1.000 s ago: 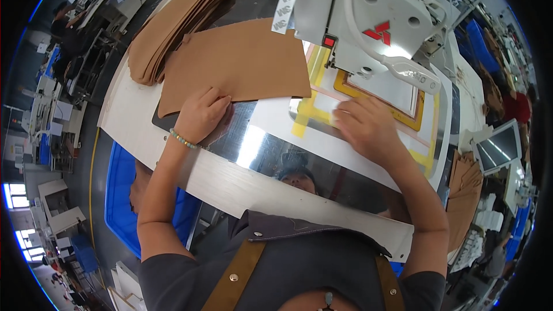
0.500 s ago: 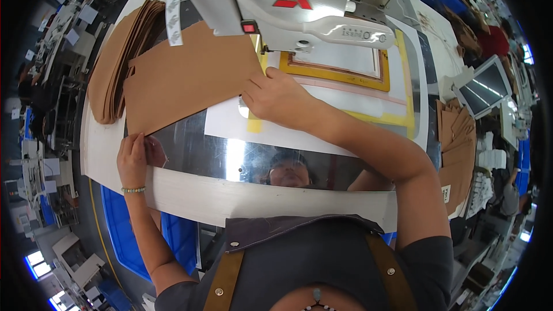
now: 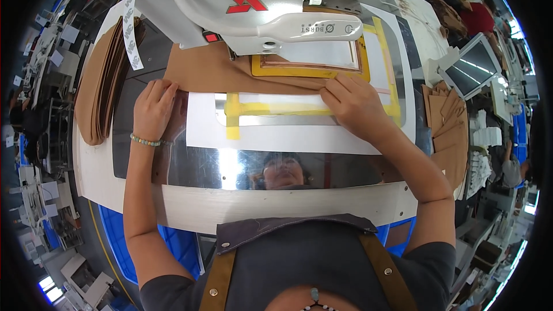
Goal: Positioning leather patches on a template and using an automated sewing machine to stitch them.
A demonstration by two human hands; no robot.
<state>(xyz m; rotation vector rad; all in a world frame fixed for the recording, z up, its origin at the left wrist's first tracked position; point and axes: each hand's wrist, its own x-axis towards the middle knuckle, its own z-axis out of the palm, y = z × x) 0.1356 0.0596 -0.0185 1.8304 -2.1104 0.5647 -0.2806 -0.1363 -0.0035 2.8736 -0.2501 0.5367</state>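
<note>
A brown fabric panel point(image 3: 201, 69) stretches between my two hands, its near edge facing me. My left hand point(image 3: 154, 109), with a beaded bracelet at the wrist, pinches its near left corner. At the panel's narrowed, creased right end, my right hand point(image 3: 352, 103) has its fingers closed on the edge. The panel partly covers a yellow-edged clamp frame point(image 3: 363, 60) and its far part runs under the white sewing machine head point(image 3: 219, 6). Beneath lies a white sheet with yellow tape point(image 3: 232, 124) on a shiny metal plate point(image 3: 190, 167).
A stack of brown panels point(image 3: 98, 92) hangs together at the table's left. More brown pieces point(image 3: 446, 126) lie at the right, near a tilted screen point(image 3: 472, 66). Blue bins point(image 3: 118, 247) stand below the table's near edge. A white printed strip point(image 3: 131, 34) dangles beside the machine.
The panel has moved right, its right end now over the clamp frame and under the machine head. My right hand went right with it; my left hand moved forward and right.
</note>
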